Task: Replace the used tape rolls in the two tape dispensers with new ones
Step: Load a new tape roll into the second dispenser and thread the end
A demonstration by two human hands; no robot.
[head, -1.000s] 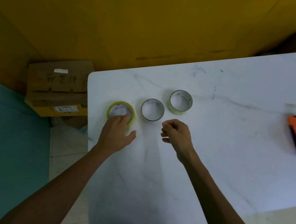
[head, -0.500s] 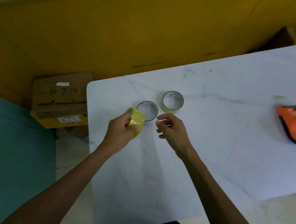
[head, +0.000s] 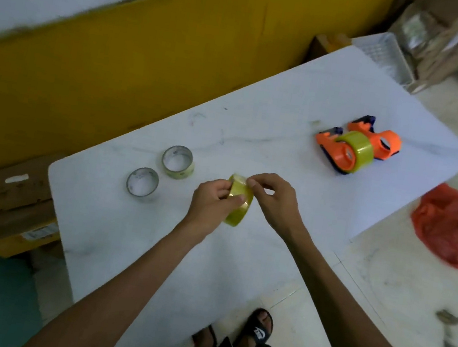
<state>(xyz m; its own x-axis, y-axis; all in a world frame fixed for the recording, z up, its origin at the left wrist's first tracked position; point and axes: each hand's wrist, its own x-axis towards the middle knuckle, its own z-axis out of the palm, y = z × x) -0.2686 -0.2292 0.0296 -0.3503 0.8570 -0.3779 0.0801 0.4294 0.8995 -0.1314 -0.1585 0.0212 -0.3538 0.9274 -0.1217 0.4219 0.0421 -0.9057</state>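
Note:
My left hand [head: 213,200] grips a yellow tape roll [head: 238,205] on edge above the middle of the white table [head: 271,240]. My right hand [head: 273,201] pinches the top rim of that same roll with thumb and forefinger. Two nearly spent rolls lie flat to the left: a grey core [head: 142,182] and a thin yellowish roll [head: 178,162]. Far right on the table lie two orange tape dispensers; the nearer dispenser [head: 335,154] carries a full yellow roll [head: 357,150], the farther dispenser [head: 383,140] has a bare hub.
A red plastic bag [head: 455,233] lies on the floor right of the table. Cardboard boxes [head: 8,213] sit at the table's left end against the yellow wall. A clear plastic basket [head: 387,57] stands beyond the far corner. My sandalled feet [head: 257,330] show below the near edge.
My left hand has lifted the yellow roll off the table and carried it right, away from the two spent rolls. My right hand has closed onto its rim. The view swung right.

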